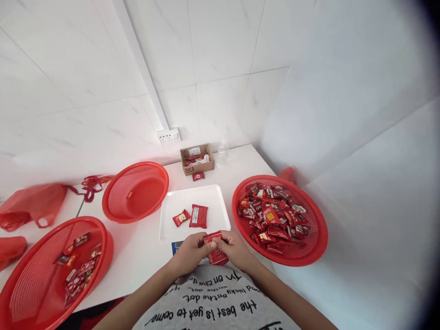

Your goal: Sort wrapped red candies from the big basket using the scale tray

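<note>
Both hands meet close to my body, in front of the white tray point(195, 190). My left hand point(192, 252) is closed on the left side of a red snack packet point(216, 257), thumb on its face. From the other side my right hand point(237, 250) grips the same packet, its thumb near the left one. On the tray lie a larger red packet point(198, 216) with a white label and a smaller red packet point(181, 217) with a gold print. Part of a blue device point(176, 247) shows beside my left hand, mostly hidden.
A red basket point(321, 229) heaped with wrapped snacks stands at right. At left are a basket point(109, 247) with several packets and another point(165, 178) with one small packet. Behind the tray are a cardboard box point(199, 168), a clear bottle point(222, 153) and one packet point(198, 176).
</note>
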The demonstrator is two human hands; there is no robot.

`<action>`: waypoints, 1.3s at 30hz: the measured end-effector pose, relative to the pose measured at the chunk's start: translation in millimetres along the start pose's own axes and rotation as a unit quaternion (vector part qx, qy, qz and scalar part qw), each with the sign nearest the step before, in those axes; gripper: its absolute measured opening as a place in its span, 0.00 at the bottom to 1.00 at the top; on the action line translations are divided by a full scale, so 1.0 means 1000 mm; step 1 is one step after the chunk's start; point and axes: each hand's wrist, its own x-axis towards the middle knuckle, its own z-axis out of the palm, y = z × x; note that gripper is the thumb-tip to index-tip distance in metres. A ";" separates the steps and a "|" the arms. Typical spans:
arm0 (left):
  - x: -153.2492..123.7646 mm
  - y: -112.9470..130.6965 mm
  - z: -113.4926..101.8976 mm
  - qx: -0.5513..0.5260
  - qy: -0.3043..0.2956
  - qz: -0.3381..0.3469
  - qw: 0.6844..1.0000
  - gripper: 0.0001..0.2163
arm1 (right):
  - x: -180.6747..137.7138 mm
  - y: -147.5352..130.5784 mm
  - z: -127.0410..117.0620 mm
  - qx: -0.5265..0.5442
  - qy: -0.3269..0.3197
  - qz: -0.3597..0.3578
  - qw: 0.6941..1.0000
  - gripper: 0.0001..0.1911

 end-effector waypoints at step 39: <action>-0.024 -0.015 -0.093 -0.126 -0.088 -0.018 0.988 0.17 | 0.031 -0.020 0.092 -0.114 -0.034 -0.079 0.990 0.16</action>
